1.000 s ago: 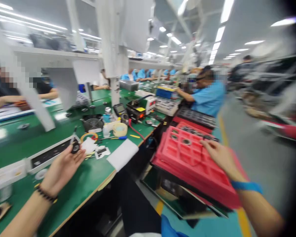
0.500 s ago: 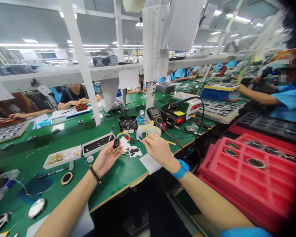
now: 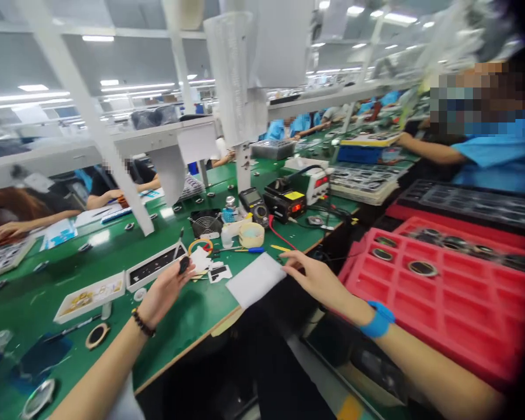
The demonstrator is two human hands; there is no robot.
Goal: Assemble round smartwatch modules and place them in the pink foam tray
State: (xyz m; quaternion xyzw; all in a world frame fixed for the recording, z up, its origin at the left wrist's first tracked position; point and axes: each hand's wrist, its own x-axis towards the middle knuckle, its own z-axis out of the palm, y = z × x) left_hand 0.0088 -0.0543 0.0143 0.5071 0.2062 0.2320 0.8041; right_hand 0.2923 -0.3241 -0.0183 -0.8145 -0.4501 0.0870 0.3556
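Far left of the green desk [image 3: 70,262]: a round ring part [image 3: 97,335] is seen lying flat, near a pen [image 3: 72,328], and behind them a white tray of small brass-coloured bits [image 3: 90,296]. A second white tray with a dark insert [image 3: 155,266] is set just beside it.

Left hand [image 3: 164,290], beaded bracelet at the wrist, is raised over the desk with the palm up. A small black round component [image 3: 184,265] is pinched at the fingertips, clear of the desk surface; the other fingers are loosely curled. Judged light and rigid, probably a bit fragile; best gripped by the rim, as it is now, not by the faces. Fine detail cannot be made out.

Just behind it: white paper slips [image 3: 219,273], a yellow tape ring [image 3: 200,243], a small fan [image 3: 205,222], a roll of masking tape [image 3: 251,234], a multimeter [image 3: 254,204] and a soldering station [image 3: 284,203].

A white foam pad [image 3: 256,279] is laid at the desk's front edge. Right hand [image 3: 317,281], blue wristband, is held flat and spread just beside the pad's right corner, fingertips at the desk edge; nothing is gripped.

Right: a red compartment tray [image 3: 441,303] carrying a few dark ring parts [image 3: 422,268]. A co-worker's blue sleeve [image 3: 499,160] is visible beyond it.
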